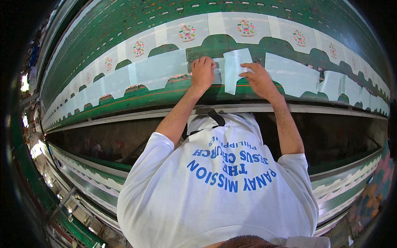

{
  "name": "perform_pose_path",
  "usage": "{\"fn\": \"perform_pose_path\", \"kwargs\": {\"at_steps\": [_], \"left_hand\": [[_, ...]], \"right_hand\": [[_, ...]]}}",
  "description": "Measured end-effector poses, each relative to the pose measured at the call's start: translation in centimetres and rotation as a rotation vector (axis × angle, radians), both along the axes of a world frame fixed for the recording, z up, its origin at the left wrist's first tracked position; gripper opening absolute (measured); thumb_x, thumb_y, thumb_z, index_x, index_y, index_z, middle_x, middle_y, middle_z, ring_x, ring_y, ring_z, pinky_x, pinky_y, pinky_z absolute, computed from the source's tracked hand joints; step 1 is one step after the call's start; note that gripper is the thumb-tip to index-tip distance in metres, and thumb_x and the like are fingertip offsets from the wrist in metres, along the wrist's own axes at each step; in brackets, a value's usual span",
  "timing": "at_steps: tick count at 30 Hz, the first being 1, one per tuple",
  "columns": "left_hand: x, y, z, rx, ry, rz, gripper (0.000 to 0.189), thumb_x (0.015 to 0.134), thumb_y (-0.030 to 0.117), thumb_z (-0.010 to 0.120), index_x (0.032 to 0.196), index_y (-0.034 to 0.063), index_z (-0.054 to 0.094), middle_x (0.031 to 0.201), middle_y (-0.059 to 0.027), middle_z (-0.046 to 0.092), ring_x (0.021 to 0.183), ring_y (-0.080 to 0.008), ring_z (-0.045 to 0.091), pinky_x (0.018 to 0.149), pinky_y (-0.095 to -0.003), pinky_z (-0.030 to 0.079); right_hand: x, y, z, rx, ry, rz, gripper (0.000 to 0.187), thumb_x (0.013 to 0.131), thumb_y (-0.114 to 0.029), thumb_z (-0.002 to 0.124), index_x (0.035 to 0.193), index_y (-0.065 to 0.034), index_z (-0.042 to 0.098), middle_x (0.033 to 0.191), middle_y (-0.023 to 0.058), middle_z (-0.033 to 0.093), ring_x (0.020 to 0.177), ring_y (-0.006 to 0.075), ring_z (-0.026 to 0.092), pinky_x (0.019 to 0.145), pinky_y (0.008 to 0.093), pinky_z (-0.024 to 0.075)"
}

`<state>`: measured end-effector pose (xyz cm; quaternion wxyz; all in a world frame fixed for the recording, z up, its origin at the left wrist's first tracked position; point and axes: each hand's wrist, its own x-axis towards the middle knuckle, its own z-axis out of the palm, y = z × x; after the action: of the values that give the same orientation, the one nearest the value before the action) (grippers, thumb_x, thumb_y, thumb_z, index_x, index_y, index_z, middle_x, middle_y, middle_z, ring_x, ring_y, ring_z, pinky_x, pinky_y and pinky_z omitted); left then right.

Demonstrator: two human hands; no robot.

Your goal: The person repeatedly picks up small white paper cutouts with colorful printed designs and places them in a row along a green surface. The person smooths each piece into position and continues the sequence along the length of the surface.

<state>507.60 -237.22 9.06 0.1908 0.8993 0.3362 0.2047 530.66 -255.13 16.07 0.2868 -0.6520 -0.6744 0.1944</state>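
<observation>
On the long green table, my right hand point(262, 81) has its fingers at the right edge of a pale blue cut fabric piece point(234, 73). This piece sits askew, partly raised and folded over. My left hand point(203, 73) is to its left, fingers curled, over the edge of another flat pale piece point(219, 73). Whether its fingertips pinch anything is hidden. Further left lies a flat pale blue panel point(162, 69) with a scalloped lower edge. To the right of my right hand is a similar panel point(291, 74).
Behind runs a row of white panels point(217, 23) with colourful cartoon prints. A loose, rumpled panel point(333, 82) lies at right. The green table point(217, 42) has a pale metal rail point(319, 109) along its near edge. More tables with panels point(338, 192) stand behind me.
</observation>
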Motion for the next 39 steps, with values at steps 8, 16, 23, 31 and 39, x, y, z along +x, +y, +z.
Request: {"fn": "perform_pose_path", "kwargs": {"at_steps": [8, 16, 23, 31, 39], "left_hand": [[0.4, -0.2, 0.6, -0.096, 0.143, 0.155, 0.029, 0.086, 0.006, 0.075, 0.113, 0.0063, 0.065, 0.110, -0.0180, 0.063, 0.106, -0.0422, 0.061, 0.089, -0.0537, 0.049], [0.4, -9.7, 9.7, -0.254, -0.078, -0.712, 0.028, 0.090, 0.003, 0.067, 0.119, 0.0062, 0.067, 0.108, -0.0164, 0.066, 0.101, -0.0371, 0.066, 0.085, -0.0479, 0.056], [-6.0, -9.2, 12.8, -0.089, -0.281, -0.184, 0.033, 0.088, -0.005, 0.074, 0.118, 0.0072, 0.072, 0.105, -0.0140, 0.071, 0.092, -0.0322, 0.070, 0.083, -0.0387, 0.059], [-10.1, 3.9, 3.6, -0.424, -0.375, 0.290, 0.015, 0.096, 0.009, 0.075, 0.110, 0.0031, 0.074, 0.097, -0.0103, 0.075, 0.081, -0.0192, 0.069, 0.078, -0.0309, 0.056], [-9.1, 10.9, -2.2, -0.411, -0.329, 0.338, 0.026, 0.098, 0.023, 0.074, 0.115, 0.0025, 0.075, 0.102, -0.0144, 0.078, 0.088, -0.0242, 0.074, 0.082, -0.0366, 0.058]], "right_hand": [[0.3, 0.4, 2.1, 0.010, -0.076, 0.182, 0.028, 0.081, -0.001, 0.075, 0.104, -0.0152, 0.080, 0.157, 0.0040, 0.052, 0.148, 0.0317, 0.042, 0.120, 0.0538, 0.0384], [2.3, 0.2, 3.3, 0.048, -0.347, 0.298, 0.023, 0.071, -0.011, 0.082, 0.092, -0.0192, 0.083, 0.142, -0.0015, 0.065, 0.146, 0.0262, 0.045, 0.127, 0.0564, 0.0279], [7.2, -4.6, 2.9, -0.231, -0.247, 0.128, 0.033, 0.074, 0.008, 0.068, 0.093, -0.0139, 0.083, 0.105, 0.0013, 0.073, 0.120, 0.0237, 0.063, 0.126, 0.0556, 0.0301], [3.3, 0.5, -2.3, -0.175, 0.337, -0.128, 0.028, 0.100, -0.003, 0.063, 0.123, -0.0081, 0.077, 0.116, 0.0137, 0.067, 0.102, 0.0298, 0.066, 0.093, 0.0368, 0.0524], [2.4, 5.1, -3.5, -0.398, 0.264, -0.335, 0.059, 0.097, -0.013, 0.072, 0.154, -0.0145, 0.056, 0.152, 0.0220, 0.054, 0.094, 0.0244, 0.059, 0.089, 0.0354, 0.0520]]}}
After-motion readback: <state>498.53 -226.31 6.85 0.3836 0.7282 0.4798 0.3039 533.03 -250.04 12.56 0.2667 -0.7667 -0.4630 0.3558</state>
